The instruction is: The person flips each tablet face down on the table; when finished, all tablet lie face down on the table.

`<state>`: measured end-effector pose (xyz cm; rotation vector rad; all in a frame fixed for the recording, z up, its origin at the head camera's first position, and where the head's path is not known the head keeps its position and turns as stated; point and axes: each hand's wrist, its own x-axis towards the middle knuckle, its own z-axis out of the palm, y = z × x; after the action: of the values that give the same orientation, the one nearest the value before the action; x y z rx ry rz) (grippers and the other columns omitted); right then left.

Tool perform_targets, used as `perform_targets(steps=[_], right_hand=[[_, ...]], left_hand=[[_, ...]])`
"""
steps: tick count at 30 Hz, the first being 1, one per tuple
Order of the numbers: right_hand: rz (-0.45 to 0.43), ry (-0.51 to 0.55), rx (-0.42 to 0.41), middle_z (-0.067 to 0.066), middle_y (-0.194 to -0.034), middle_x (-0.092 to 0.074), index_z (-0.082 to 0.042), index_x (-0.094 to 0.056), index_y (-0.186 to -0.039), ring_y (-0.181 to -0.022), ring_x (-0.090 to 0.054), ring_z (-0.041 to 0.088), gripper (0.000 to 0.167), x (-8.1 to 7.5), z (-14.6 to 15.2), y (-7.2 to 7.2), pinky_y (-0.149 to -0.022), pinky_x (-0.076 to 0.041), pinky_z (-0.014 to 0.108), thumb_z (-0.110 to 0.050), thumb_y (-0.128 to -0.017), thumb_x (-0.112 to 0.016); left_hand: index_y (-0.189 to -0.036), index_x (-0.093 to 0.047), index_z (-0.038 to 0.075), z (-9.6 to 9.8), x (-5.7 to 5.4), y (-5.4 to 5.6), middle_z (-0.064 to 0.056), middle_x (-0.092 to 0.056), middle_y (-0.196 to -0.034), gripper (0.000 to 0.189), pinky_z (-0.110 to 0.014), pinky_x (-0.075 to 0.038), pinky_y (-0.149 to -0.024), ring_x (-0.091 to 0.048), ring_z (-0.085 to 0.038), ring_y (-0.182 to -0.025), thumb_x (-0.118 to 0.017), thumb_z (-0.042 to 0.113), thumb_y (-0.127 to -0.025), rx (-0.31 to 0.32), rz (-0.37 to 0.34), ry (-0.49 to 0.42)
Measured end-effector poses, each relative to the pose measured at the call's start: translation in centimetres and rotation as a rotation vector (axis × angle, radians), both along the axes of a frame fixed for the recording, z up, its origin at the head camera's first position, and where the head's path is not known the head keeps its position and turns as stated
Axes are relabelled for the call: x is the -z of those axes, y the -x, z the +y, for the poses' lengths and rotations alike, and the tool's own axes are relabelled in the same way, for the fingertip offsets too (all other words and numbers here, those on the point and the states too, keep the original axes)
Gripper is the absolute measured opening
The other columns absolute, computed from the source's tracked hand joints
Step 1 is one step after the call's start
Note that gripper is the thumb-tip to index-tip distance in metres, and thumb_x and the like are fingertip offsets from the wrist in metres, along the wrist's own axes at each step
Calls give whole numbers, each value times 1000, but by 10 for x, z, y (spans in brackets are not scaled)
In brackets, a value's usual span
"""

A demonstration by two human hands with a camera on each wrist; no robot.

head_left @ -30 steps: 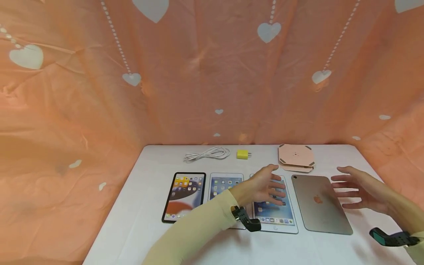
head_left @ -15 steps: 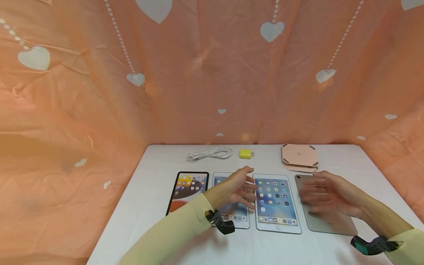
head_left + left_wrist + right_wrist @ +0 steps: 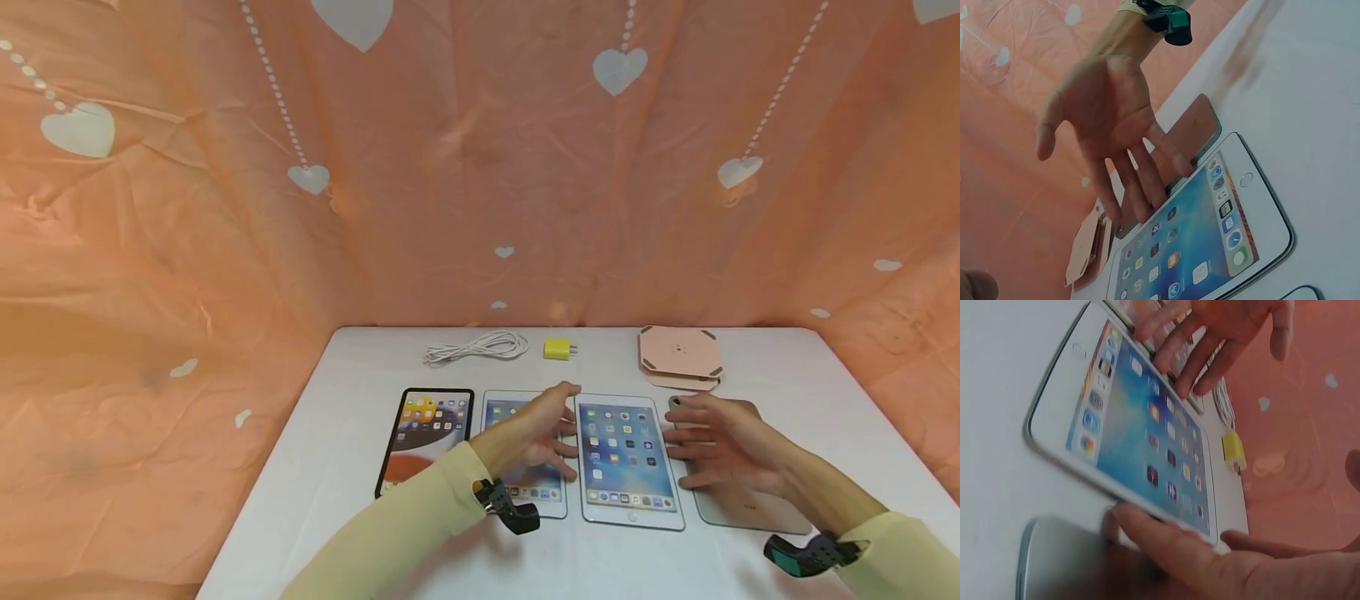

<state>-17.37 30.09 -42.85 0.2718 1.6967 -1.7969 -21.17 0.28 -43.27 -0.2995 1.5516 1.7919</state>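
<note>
A white-framed tablet (image 3: 628, 458) with its screen lit lies between my two hands in the head view. My left hand (image 3: 534, 432) is spread along its left edge, over the second white tablet (image 3: 536, 493). On the other side my right hand (image 3: 733, 446) has its fingers extended toward the right edge, covering part of a grey tablet (image 3: 772, 507) that lies face down. In the right wrist view, right fingertips (image 3: 1125, 512) are right at the lit tablet's long edge. Both palms face inward, and the white tablet lies flat.
A black-framed tablet (image 3: 431, 433) lies at the left end of the row. Behind stand a coiled white cable (image 3: 480, 347), a yellow charger plug (image 3: 557, 349) and a pink folding stand (image 3: 678, 354). A peach cloth backdrop (image 3: 480, 208) surrounds the white table (image 3: 345, 400).
My left hand has moved left, off the white tablet to its left edge. My right hand has come left over the grey tablet to the right edge. The tablets stay in place.
</note>
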Motion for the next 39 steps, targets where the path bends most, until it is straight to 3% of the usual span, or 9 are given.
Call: perform_targets(steps=[4, 8, 14, 18, 22, 27, 30, 33, 39], right_hand=[[-23, 7, 34, 33, -175, -12, 0, -4, -174, -157, -27, 49, 97, -2, -12, 1, -111, -49, 77, -64, -111, -40], [-36, 12, 60, 24, -169, -15, -2, -1, -174, -155, -19, 44, 97, -3, -20, 2, -112, -46, 74, -64, -111, -40], [9, 36, 47, 18, -167, -20, -6, -4, -174, -148, -27, 37, 89, -12, -11, 0, -106, -50, 53, -64, -112, -33], [58, 59, -27, 26, -177, -12, -8, 4, -176, -145, -45, 38, 91, -21, 3, 0, -109, -57, 63, -66, -113, -28], [85, 74, -65, 25, -174, -23, -7, 9, -175, -132, -63, 31, 90, -29, 12, 2, -113, -55, 65, -64, -114, -25], [94, 81, -98, 31, -178, -5, -8, 15, -174, -142, -55, 40, 90, -37, 9, 1, -114, -54, 66, -64, -114, -22], [93, 86, -106, 29, -181, 11, -10, 16, -174, -158, -29, 55, 89, -43, 0, 0, -114, -52, 69, -64, -115, -22], [91, 82, -115, 28, -180, 14, -10, 15, -174, -163, -6, 61, 88, -52, -12, 1, -114, -51, 70, -62, -115, -24], [132, 46, -154, 32, -179, 8, -4, 12, -173, -161, -6, 65, 89, -64, -36, 4, -111, -50, 74, -59, -116, -27]], left_hand=[[-156, -38, -13, 9, -1, -2, -34, -37, -163, 86, -91, -35, -110, -35, -66, -150, -57, 52, -104, 10, 3, 7], [-156, -47, -3, 17, -3, -3, -30, -50, -151, 79, -92, -35, -108, -47, -57, -138, -58, 54, -103, 19, 9, 49], [-153, -50, 5, 33, -2, -5, -30, -50, -148, 72, -94, -35, -106, -48, -56, -134, -61, 53, -101, -22, -4, 46], [-150, -54, 1, 46, 0, -8, -31, -48, -151, 70, -94, -33, -107, -44, -60, -142, -59, 53, -103, 1, -13, -12], [-154, -45, -7, 51, -2, -7, -34, -42, -160, 79, -93, -33, -109, -38, -64, -149, -58, 52, -103, 11, -19, -58], [-152, -47, -6, 46, -21, -2, -30, -55, -151, 74, -88, -39, -110, -47, -60, -147, -54, 52, -107, 53, 22, -122], [-153, -49, -4, 44, -42, 0, -26, -59, -148, 72, -83, -43, -112, -53, -56, -144, -51, 53, -110, 110, 61, -178], [-154, -48, -6, 43, -60, 2, -27, -57, -150, 73, -78, -42, -117, -52, -55, -145, -46, 53, -112, 170, 81, -225], [-154, -45, -8, 42, -81, 6, -32, -49, -158, 76, -79, -40, -119, -42, -59, -151, -46, 54, -112, 193, 90, -260]])
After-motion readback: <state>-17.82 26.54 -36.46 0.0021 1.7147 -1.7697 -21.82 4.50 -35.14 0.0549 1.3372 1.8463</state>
